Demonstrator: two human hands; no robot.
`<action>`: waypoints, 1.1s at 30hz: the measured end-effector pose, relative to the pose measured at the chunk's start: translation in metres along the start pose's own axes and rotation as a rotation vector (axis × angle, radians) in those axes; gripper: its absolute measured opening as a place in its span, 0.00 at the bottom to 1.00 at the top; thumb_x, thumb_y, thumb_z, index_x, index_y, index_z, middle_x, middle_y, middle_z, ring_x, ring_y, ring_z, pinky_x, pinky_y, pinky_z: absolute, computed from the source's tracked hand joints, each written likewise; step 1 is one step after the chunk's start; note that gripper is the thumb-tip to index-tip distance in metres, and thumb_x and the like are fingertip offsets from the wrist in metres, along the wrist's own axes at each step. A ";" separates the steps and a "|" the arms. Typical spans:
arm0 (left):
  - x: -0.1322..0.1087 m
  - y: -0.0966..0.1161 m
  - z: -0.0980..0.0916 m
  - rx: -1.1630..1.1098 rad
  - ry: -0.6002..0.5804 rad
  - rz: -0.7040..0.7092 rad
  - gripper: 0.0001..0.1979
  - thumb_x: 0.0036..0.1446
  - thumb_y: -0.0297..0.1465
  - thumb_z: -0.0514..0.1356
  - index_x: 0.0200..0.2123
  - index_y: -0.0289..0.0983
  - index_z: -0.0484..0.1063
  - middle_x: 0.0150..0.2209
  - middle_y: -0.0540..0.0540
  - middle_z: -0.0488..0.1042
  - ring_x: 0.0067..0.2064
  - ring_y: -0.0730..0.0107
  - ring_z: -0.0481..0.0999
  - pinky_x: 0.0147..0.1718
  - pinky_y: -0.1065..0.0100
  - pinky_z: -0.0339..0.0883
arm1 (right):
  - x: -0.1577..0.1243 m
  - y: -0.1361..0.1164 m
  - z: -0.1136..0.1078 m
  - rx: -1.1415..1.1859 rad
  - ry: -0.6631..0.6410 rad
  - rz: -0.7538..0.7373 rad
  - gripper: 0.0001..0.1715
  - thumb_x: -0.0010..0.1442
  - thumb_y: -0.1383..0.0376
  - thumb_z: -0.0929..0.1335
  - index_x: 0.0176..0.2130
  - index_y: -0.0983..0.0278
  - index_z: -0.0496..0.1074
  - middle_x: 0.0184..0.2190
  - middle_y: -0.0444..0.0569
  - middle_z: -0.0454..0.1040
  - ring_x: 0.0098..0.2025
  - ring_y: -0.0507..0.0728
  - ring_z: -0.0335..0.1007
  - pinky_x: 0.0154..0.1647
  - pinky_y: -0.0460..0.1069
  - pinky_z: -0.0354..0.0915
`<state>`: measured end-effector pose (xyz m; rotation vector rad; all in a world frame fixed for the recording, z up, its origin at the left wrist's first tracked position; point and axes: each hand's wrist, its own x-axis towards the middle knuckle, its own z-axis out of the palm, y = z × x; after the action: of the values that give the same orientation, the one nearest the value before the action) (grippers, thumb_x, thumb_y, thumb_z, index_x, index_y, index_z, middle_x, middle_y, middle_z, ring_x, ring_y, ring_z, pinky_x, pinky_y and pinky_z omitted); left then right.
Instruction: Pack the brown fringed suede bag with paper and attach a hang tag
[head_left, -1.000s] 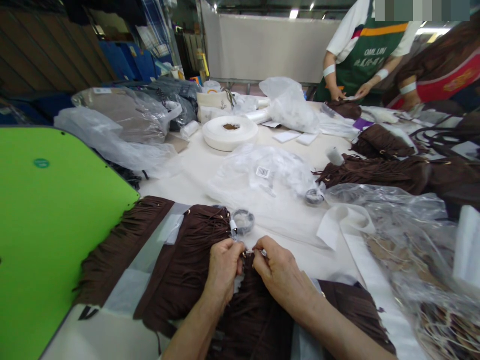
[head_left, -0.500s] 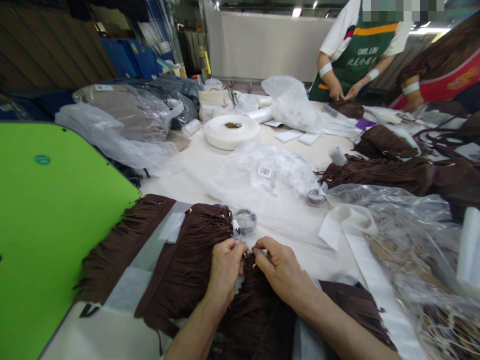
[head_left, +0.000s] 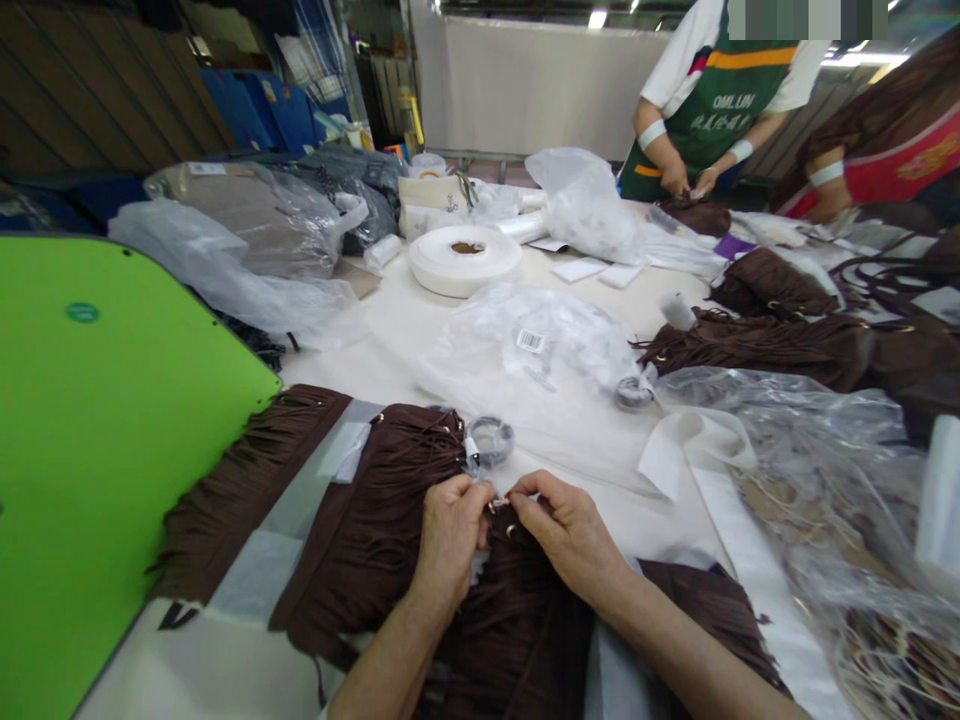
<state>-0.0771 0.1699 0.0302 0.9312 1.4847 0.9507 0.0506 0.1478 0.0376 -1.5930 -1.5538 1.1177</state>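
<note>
Both my hands meet over the top edge of a dark brown fringed bag (head_left: 517,610). My left hand (head_left: 450,535) is closed in a pinch on a small shiny metal fitting (head_left: 499,503). From the other side my right hand (head_left: 566,530) pinches the same fitting between thumb and forefinger; its exact form is too small to make out. Just below the right fingertips a gold-coloured ring shows on the bag. Left of my hands lies another brown fringed piece (head_left: 390,480) with pale wrapping strips across it. A coiled grey strap in clear wrap (head_left: 491,440) rests beyond the fingers.
A green board (head_left: 112,400) borders the left side. Ahead are a thin plastic bag (head_left: 480,350) and a white tape roll (head_left: 465,265). Clear bags (head_left: 825,500) and brown fringed goods (head_left: 787,345) lie right. Two people work at the far right, one in a green apron (head_left: 712,110).
My right fingertips have shifted slightly, and the metal fitting between my hands now shows more clearly. The bags stay in place. The aproned person's hands have moved a little.
</note>
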 end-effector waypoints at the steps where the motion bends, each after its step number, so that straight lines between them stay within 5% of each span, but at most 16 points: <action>1: 0.000 0.000 0.000 -0.001 0.000 0.000 0.14 0.42 0.34 0.55 0.11 0.38 0.54 0.07 0.58 0.52 0.12 0.80 0.50 0.14 0.74 0.43 | 0.000 0.000 0.000 -0.014 0.000 0.000 0.09 0.58 0.63 0.61 0.29 0.62 0.67 0.20 0.39 0.64 0.22 0.48 0.57 0.24 0.43 0.52; 22: -0.002 0.005 -0.001 0.042 -0.006 0.023 0.15 0.43 0.35 0.55 0.11 0.38 0.55 0.07 0.57 0.53 0.12 0.80 0.51 0.12 0.75 0.44 | -0.004 -0.016 0.013 -0.278 0.169 0.030 0.07 0.55 0.67 0.61 0.28 0.63 0.67 0.23 0.44 0.69 0.25 0.52 0.63 0.28 0.46 0.56; 33: 0.001 -0.001 -0.002 0.072 -0.023 0.044 0.16 0.43 0.36 0.55 0.11 0.38 0.54 0.07 0.57 0.53 0.12 0.80 0.51 0.13 0.75 0.43 | 0.000 -0.002 0.009 -0.057 0.121 -0.058 0.10 0.55 0.64 0.63 0.28 0.62 0.72 0.23 0.43 0.71 0.26 0.50 0.65 0.28 0.44 0.58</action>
<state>-0.0790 0.1705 0.0289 1.0275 1.4924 0.9203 0.0411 0.1466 0.0357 -1.6118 -1.5545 0.9360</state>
